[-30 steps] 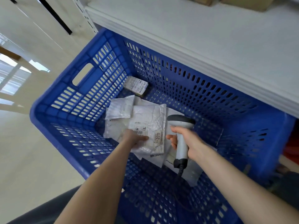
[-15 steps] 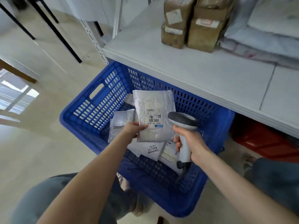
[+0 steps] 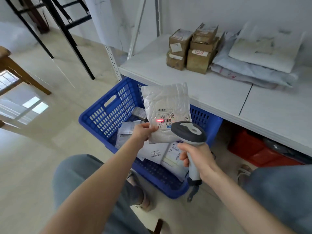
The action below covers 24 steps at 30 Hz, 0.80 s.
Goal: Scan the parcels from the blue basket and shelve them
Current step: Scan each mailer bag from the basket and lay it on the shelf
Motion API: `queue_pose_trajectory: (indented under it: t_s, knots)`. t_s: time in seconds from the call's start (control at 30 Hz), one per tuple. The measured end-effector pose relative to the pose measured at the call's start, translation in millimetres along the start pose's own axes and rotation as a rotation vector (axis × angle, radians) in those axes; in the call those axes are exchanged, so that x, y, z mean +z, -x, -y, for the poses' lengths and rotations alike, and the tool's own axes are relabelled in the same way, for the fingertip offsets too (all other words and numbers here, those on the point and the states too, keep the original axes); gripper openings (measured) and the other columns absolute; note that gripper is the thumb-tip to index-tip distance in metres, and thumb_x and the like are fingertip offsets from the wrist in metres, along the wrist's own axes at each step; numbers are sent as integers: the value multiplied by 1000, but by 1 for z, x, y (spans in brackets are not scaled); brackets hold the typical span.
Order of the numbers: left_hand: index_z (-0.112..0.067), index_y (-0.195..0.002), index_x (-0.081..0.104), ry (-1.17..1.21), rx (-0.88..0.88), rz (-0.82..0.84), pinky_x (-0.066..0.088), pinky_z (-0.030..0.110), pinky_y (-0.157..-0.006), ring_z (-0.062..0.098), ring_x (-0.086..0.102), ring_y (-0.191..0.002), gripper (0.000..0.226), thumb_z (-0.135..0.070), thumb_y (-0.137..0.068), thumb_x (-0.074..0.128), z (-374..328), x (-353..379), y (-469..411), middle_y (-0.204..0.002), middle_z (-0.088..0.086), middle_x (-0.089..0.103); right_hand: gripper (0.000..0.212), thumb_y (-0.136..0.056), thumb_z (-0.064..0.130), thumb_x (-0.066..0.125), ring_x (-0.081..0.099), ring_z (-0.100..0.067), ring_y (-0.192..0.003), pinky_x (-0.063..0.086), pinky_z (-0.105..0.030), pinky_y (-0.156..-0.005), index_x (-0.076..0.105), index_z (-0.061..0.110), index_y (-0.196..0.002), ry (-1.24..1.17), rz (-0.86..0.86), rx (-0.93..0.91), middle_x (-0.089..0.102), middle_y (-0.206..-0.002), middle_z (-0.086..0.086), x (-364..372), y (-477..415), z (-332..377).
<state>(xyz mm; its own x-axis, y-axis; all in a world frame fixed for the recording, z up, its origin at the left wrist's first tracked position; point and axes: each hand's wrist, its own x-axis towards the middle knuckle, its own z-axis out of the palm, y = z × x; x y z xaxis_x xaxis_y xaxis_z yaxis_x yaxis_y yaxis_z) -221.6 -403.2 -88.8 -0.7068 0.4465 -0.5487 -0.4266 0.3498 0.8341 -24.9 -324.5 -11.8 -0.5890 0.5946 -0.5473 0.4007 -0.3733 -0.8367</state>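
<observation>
Now your left grip point(image 3: 141, 132) pinches the parcel point(image 3: 166, 102) by its lower left corner, holding it upright above the blue basket point(image 3: 104, 115), long axis pointing toward the shelf point(image 3: 219, 93) just behind. Right of it, your right grip point(image 3: 197, 154) wraps the scanner point(image 3: 189, 132), its red line on the label; shelving likely falls to your left.

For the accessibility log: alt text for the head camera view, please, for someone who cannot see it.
The left hand holds up a white parcel while the right hand aims a scanner at it, a red light on its label. Below sits a blue basket with more parcels; a white shelf above it holds cardboard boxes and mail bags.
</observation>
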Motion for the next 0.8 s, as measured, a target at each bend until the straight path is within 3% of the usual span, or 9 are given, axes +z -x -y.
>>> queue_pose_trajectory:
  t_s: [0.13,0.4,0.6,0.8]
  knots:
    - [0,-106,65,35,31,8,52,16,-51,12,65,-70,22,-4,-85,68,-3,11,15,-91,6,68,21,-82,8,68,42,-13,-37,37,-21,-40,63,3,-62,24,-16,-9,56,-50,-9,-11,13,-5]
    - [-4,-103,66,36,27,17,51,17,-50,11,65,-70,19,-7,-85,69,-9,28,25,-87,2,69,23,-82,6,66,43,-14,-40,39,-21,-41,61,5,-60,5,-41,-22,56,-50,-8,-27,24,-8]
    - [-9,-90,66,14,18,-3,51,24,-60,16,66,-79,10,-8,-82,72,-13,35,26,-88,2,70,22,-82,6,66,43,-14,-38,39,-23,-43,62,6,-60,-9,-44,-35,56,-48,-7,-31,22,-7]
    - [-7,-93,66,11,25,-10,51,23,-59,13,66,-74,14,-8,-81,73,-15,36,28,-87,2,70,19,-81,6,65,43,-15,-40,39,-24,-44,61,4,-63,-29,-29,-37,56,-50,-8,-32,20,-5]
